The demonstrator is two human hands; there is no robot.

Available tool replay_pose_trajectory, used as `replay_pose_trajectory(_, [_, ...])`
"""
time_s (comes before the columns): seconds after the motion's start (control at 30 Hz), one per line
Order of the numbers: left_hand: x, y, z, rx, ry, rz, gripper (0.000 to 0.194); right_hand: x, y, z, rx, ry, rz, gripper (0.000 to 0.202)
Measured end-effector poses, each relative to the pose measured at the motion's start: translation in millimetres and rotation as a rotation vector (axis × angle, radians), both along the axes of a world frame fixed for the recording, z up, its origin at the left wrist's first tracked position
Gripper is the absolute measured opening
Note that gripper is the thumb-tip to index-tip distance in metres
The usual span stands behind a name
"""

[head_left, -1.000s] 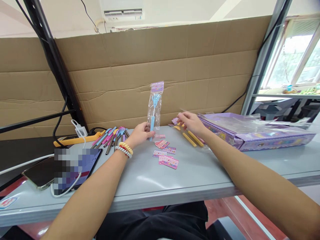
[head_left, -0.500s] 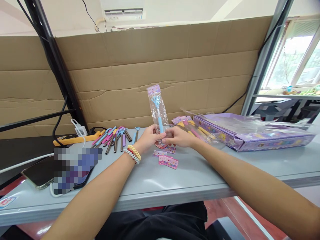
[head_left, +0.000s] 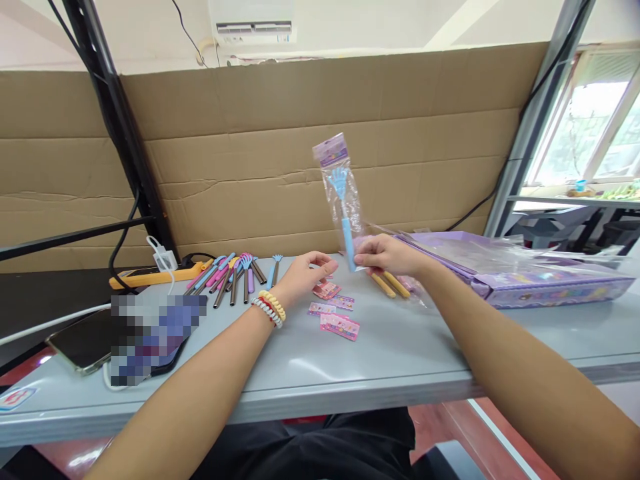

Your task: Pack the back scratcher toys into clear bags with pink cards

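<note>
A blue back scratcher (head_left: 347,233) stands nearly upright in a clear plastic bag with a purple printed header (head_left: 332,151). My right hand (head_left: 387,255) pinches the bag's lower end at the handle. To its left, apart from the bag, my left hand (head_left: 305,275) hovers over the table with fingers loosely curved and nothing visible in them. Several small printed cards (head_left: 340,326) lie on the table below the hands. Loose back scratchers in several colours (head_left: 245,265) are piled left of my left hand. Bagged ones with yellow handles (head_left: 397,284) lie partly behind my right hand.
At the right sits a purple printed box (head_left: 545,293) with clear plastic bags on top. Phones (head_left: 85,340), a white charger with cable (head_left: 163,257) and a yellow power strip (head_left: 150,277) occupy the left. A cardboard sheet (head_left: 280,153) stands behind the grey table (head_left: 400,373).
My left hand has let go of the bagged back scratcher. My right hand has moved it to the right and up, away from the left hand. The camera view has shifted slightly.
</note>
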State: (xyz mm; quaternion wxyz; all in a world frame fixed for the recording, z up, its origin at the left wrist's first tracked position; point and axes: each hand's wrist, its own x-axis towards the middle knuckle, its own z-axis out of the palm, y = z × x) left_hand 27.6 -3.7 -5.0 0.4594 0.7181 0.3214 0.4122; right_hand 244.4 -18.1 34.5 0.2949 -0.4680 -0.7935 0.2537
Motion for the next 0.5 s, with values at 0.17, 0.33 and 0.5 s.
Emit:
replay_pose_trajectory(0.17, [-3, -1, 3.9, 0.033, 0.096, 0.024, 0.031, 66, -7, 18.1, -0.249, -0.114, -0.042, 0.044])
replay_pose_trajectory(0.33, [-3, -2, 4.5, 0.08, 0.17, 0.072, 0.03, 90, -12, 15.4, -0.465, -0.115, -0.059, 0.049])
replay_pose_trajectory(0.5, [-3, -2, 4.0, 0.092, 0.183, 0.07, 0.037, 79, -8, 9.6, -0.514, -0.083, -0.074, 0.045])
